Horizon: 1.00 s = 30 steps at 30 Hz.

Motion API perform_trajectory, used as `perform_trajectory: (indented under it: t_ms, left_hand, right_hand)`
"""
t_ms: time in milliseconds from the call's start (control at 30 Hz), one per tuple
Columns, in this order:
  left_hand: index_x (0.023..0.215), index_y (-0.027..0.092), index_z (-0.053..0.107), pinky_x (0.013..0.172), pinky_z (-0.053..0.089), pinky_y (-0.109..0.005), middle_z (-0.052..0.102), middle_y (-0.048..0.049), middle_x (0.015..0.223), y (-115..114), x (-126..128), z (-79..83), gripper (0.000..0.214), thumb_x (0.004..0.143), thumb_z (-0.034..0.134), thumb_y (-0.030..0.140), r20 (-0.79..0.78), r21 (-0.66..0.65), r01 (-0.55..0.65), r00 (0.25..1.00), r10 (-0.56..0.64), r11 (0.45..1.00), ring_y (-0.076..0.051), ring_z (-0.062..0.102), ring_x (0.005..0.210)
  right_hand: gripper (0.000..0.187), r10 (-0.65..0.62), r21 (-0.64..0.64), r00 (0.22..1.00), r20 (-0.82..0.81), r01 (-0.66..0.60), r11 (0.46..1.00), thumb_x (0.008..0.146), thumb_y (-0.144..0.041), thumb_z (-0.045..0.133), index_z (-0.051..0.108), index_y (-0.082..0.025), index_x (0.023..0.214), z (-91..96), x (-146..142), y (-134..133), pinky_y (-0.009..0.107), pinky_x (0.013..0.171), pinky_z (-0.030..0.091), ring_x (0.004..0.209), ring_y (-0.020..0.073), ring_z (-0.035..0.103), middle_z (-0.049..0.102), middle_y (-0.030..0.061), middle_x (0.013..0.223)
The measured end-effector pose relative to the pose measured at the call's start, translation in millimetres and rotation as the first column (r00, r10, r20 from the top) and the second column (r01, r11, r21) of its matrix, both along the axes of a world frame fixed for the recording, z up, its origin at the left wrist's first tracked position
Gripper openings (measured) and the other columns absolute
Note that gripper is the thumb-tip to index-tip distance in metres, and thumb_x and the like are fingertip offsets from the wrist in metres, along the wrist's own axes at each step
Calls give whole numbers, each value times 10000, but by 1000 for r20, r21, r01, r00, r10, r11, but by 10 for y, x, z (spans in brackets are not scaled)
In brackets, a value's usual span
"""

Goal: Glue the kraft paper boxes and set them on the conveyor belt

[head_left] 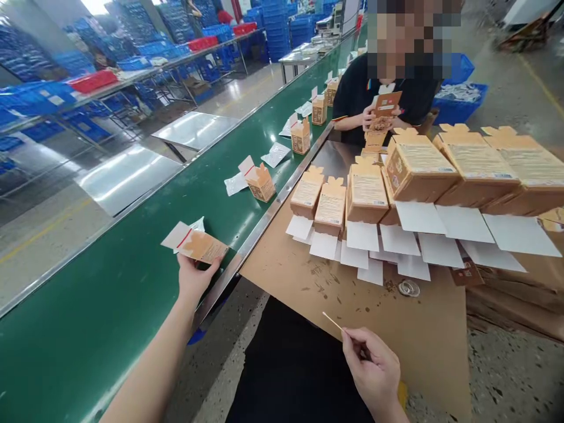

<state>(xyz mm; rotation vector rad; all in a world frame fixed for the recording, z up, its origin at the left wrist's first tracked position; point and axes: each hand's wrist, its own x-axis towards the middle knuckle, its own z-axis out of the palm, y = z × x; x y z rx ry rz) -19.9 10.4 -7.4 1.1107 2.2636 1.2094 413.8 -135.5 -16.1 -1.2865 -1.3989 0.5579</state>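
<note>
My left hand [194, 276] is closed around a small orange-brown carton [203, 247] at the near part of the green conveyor belt [132, 294]. The carton lies tilted, its white flap with a red strip pointing left, and a clear plastic packet [198, 225] shows just behind it. Between thumb and fingers of my right hand [372, 367] is a cotton swab [331, 320], its pale tip aimed up and left. That hand hovers over the front edge of the cardboard sheet [423, 341], where a small round clear dish [409, 288] sits near brown smears.
Several open cartons [337, 202] are stacked on the cardboard, white flaps toward me. More cartons [261, 183] and plastic packets [276, 154] stand along the belt beside its metal rail [264, 226]. Across the table a co-worker [352, 88] holds a brown carton [385, 108].
</note>
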Motion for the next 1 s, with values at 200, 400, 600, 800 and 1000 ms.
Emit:
perform_trajectory:
  t_ms: [200, 400, 600, 800, 1000]
  left_hand:
    - [1370, 253, 602, 1241, 608, -597, 786, -180, 1419, 256, 11, 31, 848, 632, 1016, 313, -22, -27, 17, 1000, -17, 999, -451, 730, 1471]
    - [1304, 246, 637, 1125, 651, -582, 708, -112, 1283, 120, -4, -11, 870, 559, 1053, 414, -18, 114, -19, 1000, 21, 993, -372, 747, 1261]
    - [1213, 259, 689, 900, 650, -415, 640, -23, 1043, 212, 579, 153, 520, 830, 877, 555, 34, 426, 125, 988, -153, 896, -229, 701, 927]
    - [1215, 224, 845, 1028, 627, -415, 806, -138, 1266, 1596, 1806, 789, 558, 814, 916, 606, 327, 47, 475, 824, -463, 879, -352, 756, 1269]
    - [998, 188, 865, 1014, 657, -514, 890, -192, 1165, 1920, 2195, 841, 532, 693, 996, 604, 444, -37, 585, 736, -511, 810, -437, 824, 1184]
  right_hand:
    - [227, 3, -15, 1000, -4, -3, 1000, 1077, -266, 777, 811, -241, 854, -27, -78, 123, 232, 485, 530, 494, 131, 592, 687, 1, 649]
    - [184, -82, 5, 996, 25, 82, 997, 1050, -268, 814, 823, -241, 868, 29, 166, -15, 226, 488, 541, 484, 128, 606, 686, -6, 657]
    - [184, -292, -22, 955, 54, 293, 956, 1036, -338, 867, 852, -225, 892, -35, 492, -293, 219, 516, 596, 500, 152, 667, 731, 27, 685]
    - [235, -204, 38, 979, 27, 203, 978, 1071, -351, 821, 837, -243, 863, 201, 411, -146, 233, 477, 557, 489, 141, 621, 703, 13, 653]
    - [260, -458, 136, 878, 137, 441, 887, 1072, -405, 813, 855, -239, 877, 309, 772, -97, 277, 524, 578, 517, 159, 645, 753, 33, 683]
